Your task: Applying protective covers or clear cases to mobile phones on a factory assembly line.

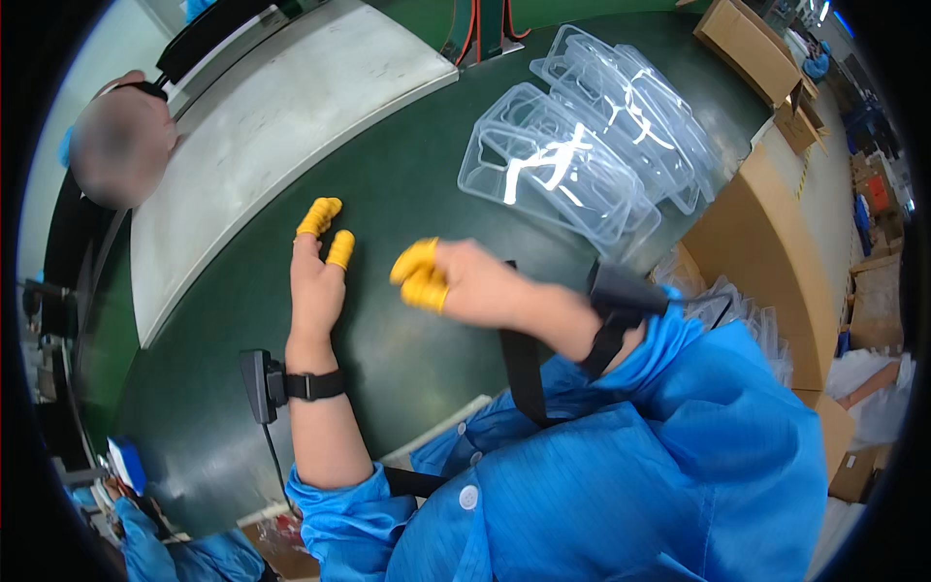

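Resting empty, left hand (315, 281) flat, right hand (465, 276) curled, on green belt (407, 194).

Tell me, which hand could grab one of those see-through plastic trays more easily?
Probably the right hand. It is raised over the green belt on the side where the clear plastic trays are piled. The left hand lies flat on the belt, farther from them. Both hands are empty, with yellow finger covers.

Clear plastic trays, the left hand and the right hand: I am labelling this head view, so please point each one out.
clear plastic trays (558, 175): head view, flat middle of the nearest tray.
left hand (315, 286): head view, back of the hand.
right hand (475, 281): head view, back of the hand.
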Available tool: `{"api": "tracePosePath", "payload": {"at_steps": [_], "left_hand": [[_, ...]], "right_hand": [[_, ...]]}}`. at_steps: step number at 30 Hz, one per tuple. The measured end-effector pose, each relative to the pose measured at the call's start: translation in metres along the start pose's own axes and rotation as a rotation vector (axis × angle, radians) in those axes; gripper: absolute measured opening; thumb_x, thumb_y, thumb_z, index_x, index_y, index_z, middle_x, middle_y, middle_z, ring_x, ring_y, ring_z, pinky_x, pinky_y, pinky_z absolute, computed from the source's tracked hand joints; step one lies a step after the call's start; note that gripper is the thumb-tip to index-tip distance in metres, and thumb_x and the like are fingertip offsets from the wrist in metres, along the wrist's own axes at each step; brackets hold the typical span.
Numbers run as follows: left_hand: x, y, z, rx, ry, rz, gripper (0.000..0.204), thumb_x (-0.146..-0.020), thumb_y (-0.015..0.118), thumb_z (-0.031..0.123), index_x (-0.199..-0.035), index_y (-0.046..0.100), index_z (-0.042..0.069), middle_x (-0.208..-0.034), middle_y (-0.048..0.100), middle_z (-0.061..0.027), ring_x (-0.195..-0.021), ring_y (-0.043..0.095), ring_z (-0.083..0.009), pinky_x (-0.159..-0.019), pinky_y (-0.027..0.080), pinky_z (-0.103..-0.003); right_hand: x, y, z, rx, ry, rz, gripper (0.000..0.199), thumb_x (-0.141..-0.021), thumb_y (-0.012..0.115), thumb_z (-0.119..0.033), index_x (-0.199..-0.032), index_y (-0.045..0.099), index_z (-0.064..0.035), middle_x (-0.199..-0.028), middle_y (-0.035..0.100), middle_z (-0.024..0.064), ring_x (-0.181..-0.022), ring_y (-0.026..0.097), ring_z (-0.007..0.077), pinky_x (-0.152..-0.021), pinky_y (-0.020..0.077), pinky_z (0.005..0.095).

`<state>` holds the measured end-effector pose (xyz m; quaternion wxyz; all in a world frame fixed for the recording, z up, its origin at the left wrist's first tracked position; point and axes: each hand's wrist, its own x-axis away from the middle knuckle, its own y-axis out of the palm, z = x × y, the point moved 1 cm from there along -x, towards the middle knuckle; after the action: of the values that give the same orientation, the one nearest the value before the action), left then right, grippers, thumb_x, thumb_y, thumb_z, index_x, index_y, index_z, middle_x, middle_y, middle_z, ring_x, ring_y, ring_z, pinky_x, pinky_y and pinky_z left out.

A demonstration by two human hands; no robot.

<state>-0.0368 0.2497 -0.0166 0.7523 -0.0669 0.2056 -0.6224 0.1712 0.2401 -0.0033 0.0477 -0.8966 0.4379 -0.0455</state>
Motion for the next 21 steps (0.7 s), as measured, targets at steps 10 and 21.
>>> {"api": "tracePosePath", "payload": {"at_steps": [10,21], "left_hand": [[0.034,-0.003,-0.016,-0.299,0.038,0.137,0.038,-0.084,0.058,0.01,-0.121,0.052,0.003,-0.121,0.054,-0.0097,-0.116,0.046,-0.0246,-0.1,0.034,-0.033],[0.037,-0.002,-0.01,-0.352,0.055,0.132,0.036,-0.082,0.059,0.01,-0.117,0.054,0.005,-0.119,0.055,-0.0125,-0.114,0.047,-0.028,-0.099,0.035,-0.034]], "right_hand": [[0.066,-0.041,0.016,0.335,-0.188,0.109,0.02,-0.084,0.06,-0.009,-0.103,0.059,-0.0033,-0.078,0.063,0.005,-0.07,0.056,0.0117,-0.067,0.0465,0.0267],[0.088,-0.073,-0.001,0.777,-0.242,0.234,0.022,-0.079,0.062,-0.013,-0.101,0.061,-0.008,-0.085,0.064,0.0122,-0.078,0.061,0.0301,-0.067,0.0488,0.0372]]}}
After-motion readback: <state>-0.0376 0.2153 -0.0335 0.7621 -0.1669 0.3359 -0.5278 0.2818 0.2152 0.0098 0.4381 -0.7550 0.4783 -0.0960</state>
